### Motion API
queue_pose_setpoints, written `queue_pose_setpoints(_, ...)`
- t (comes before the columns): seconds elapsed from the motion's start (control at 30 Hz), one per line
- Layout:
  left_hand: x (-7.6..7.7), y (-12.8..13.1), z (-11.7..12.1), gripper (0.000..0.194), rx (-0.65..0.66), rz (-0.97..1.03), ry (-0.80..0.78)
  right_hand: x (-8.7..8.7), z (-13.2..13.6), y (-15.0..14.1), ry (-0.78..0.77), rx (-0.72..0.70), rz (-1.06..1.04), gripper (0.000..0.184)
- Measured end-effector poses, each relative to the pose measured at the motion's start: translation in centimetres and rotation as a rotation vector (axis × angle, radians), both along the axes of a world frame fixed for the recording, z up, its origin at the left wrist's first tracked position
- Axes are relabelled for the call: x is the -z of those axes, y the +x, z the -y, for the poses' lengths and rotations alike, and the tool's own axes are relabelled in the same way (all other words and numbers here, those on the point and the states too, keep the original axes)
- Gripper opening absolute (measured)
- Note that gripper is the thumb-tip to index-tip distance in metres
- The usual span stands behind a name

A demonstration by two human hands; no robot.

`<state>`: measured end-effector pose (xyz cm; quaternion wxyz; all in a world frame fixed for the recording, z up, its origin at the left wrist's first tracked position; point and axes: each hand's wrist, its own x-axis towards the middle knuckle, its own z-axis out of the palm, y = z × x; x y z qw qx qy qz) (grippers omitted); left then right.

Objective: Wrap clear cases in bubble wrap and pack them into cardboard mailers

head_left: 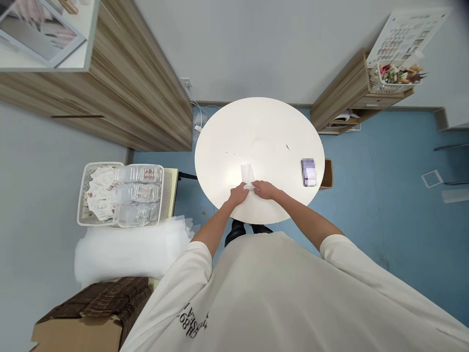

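Note:
A narrow, folded white sheet (248, 172) lies on the round white table (260, 124), its far end flat and its near end bunched up. Whether it is foam, film or paper I cannot tell. My left hand (239, 194) is closed on the left side of the bunched end. On the right side of the same end, my right hand (265, 189) pinches with thumb and fingers. The two hands almost meet, and the fingertips partly cover the sheet. Anything wrapped inside it is hidden.
A blurred purple-and-white packet (309, 172) sits near the table's right edge. To the left are a white basket (162, 195) of clear packs and a pile of white translucent sheets (132, 249). Below them stands a cardboard box (78, 335). A wooden cabinet (146, 83) rises behind.

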<state>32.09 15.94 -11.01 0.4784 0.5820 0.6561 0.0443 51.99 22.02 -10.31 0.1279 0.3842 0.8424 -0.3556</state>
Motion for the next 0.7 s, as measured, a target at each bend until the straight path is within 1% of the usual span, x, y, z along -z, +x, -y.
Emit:
queue_pose_setpoints(0.13, 1.2, 0.5, -0.3, 0.029, -0.201, -0.058, 0.052, 0.3, -0.9, -0.9, -0.026, 0.153, 0.003, 0.045)
queue_pose_setpoints(0.23, 2.1, 0.8, -0.9, 0.024, -0.260, -0.086, 0.034, 0.7, -0.9, -2.1, 0.005, 0.303, 0.027, 0.044)
queue_pose_setpoints(0.3, 2.3, 1.0, -1.1, 0.020, -0.295, -0.062, 0.039, 1.0, -0.7, -2.8, 0.032, 0.385, 0.036, 0.044)
queue_pose_setpoints(0.33, 2.3, 1.1, -1.1, 0.024, -0.316, -0.054, 0.056, 1.2, -0.7, -3.1, 0.045, 0.420, 0.031, 0.045)
queue_pose_setpoints(0.37, 2.1, 1.2, -1.1, 0.031, -0.328, -0.053, 0.081, 1.4, -0.6, -3.4, 0.058, 0.452, 0.021, 0.045)
queue_pose_setpoints(0.43, 1.7, 1.5, -0.9, 0.047, -0.295, -0.085, 0.132, 1.8, -0.5, -3.7, 0.084, 0.502, 0.003, 0.044)
queue_pose_setpoints(0.5, 1.2, 1.7, -0.5, 0.055, -0.194, -0.146, 0.160, 2.1, -0.5, -3.7, 0.134, 0.511, -0.012, 0.040)
queue_pose_setpoints(0.6, 1.0, 1.6, 0.1, 0.063, -0.047, -0.234, 0.179, 2.5, -0.2, -3.3, 0.207, 0.434, -0.012, 0.039)
queue_pose_setpoints(0.7, 1.3, 1.0, 0.6, 0.071, 0.050, -0.280, 0.220, 2.7, 0.7, -2.7, 0.217, 0.350, -0.010, 0.044)
